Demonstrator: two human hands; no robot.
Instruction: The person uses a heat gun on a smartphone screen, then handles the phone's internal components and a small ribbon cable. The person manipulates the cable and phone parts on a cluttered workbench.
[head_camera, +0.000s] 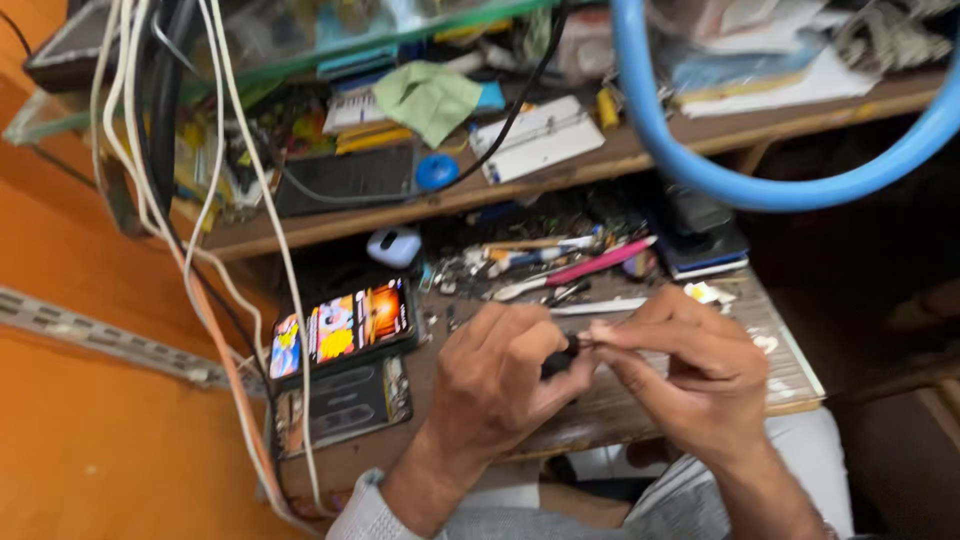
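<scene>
An orange wall (90, 330) borders the left of a cramped repair corner, a grey slotted metal rail (90, 335) running across it. White and black cables (215, 190) hang down beside the wall, past the left edge of a worn wooden workbench (790, 370), its front edge chipped and paint-flecked. Above its far edge runs a wooden shelf (640, 150), topped by a green-rimmed glass shelf (300, 55). A blue hoop (700, 170) curves across the upper right. Light is soft and even, darkening beneath the shelf at right.

A cramped repair workshop: cluttered wooden bench (780, 370), scattered hand tools (560, 270), opened phones (345, 325), dangling cables (215, 200)
</scene>
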